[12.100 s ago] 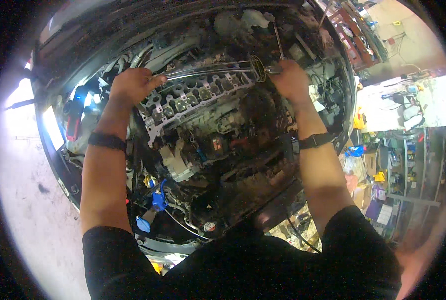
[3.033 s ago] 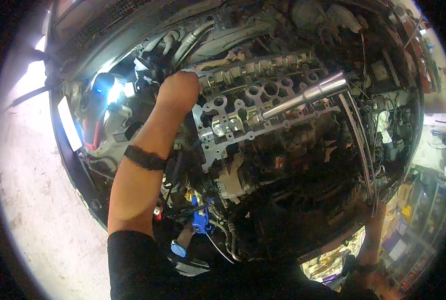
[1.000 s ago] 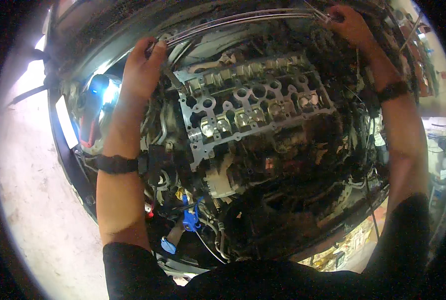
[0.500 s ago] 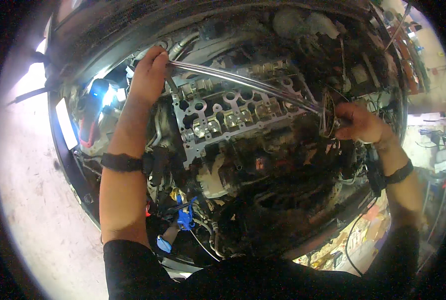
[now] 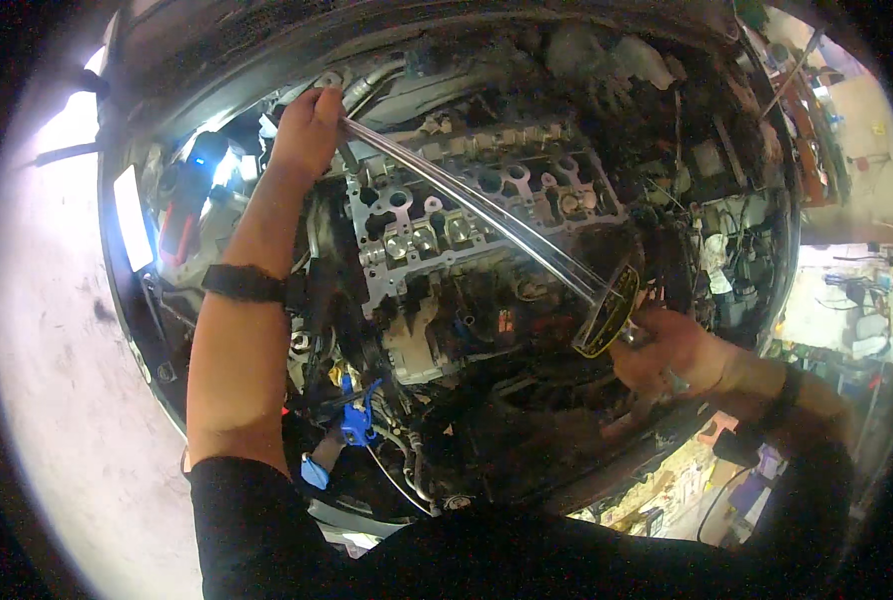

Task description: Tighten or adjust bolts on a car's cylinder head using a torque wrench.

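A long chrome beam torque wrench [image 5: 472, 208] slants across the engine bay from upper left to lower right. My left hand [image 5: 308, 132] is wrapped round its head end, near the far left corner of the bare cylinder head [image 5: 447, 257]. What the wrench's drive sits on is hidden under that hand. At the other end, just beyond the dark, yellow-edged scale plate [image 5: 610, 312], my right hand [image 5: 670, 352] is closed round the handle. Below the shaft, the cylinder head shows round openings and shiny round parts in its pale metal.
A lit work lamp [image 5: 217, 165] stands left of the engine, by the car's edge. A blue plastic part [image 5: 359, 420] and hoses lie near my left elbow. Dark engine parts surround the cylinder head. At the right, beyond the bay, is a cluttered bench [image 5: 852, 290].
My right hand has pulled the wrench's handle end toward me and slightly left, so the shaft slants more steeply. My left hand stays at the head end.
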A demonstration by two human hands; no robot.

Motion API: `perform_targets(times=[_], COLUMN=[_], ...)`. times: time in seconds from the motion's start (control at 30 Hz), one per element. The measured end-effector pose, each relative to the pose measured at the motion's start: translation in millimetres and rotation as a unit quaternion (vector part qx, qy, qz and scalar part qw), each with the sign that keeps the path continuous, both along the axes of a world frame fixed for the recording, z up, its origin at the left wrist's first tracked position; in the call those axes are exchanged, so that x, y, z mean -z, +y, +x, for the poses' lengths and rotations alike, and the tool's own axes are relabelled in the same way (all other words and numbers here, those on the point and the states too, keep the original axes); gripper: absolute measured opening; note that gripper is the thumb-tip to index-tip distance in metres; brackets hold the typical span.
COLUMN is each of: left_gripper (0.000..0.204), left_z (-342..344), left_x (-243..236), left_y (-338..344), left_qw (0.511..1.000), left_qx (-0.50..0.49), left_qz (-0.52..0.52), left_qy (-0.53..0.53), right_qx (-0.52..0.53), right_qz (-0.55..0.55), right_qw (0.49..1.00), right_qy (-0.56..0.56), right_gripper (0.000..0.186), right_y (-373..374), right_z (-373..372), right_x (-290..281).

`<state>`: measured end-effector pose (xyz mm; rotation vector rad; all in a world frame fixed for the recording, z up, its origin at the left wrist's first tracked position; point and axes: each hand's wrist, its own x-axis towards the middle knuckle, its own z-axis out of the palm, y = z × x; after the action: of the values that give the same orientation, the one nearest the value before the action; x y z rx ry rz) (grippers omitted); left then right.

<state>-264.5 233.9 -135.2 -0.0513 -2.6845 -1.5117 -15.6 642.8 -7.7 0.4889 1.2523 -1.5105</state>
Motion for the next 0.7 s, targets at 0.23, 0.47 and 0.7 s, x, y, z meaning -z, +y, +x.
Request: perform_targets(times=[0.23, 0.47, 0.7], left_gripper=[0.048, 0.051, 0.043], left_z=[-16, -14, -56], left_x=[15, 10, 53], left_y=[-25, -11, -63], left_qw=[0.996, 0.998, 0.956], left_qx=[0.030, 0.001, 0.110], left_qz=[-0.078, -0.053, -0.250], left_qy=[0.002, -0.036, 0.106], right_qx=[0.041, 0.053, 0.086], right_qz=[-0.040, -0.044, -0.069], right_qw=[0.998, 0.998, 0.993], right_qy=[-0.002, 0.008, -0.034], right_gripper=[0.039, 0.030, 0.015], right_y=[-23, -18, -85], right_z=[19, 48, 53], right_x=[-1, 16, -11])
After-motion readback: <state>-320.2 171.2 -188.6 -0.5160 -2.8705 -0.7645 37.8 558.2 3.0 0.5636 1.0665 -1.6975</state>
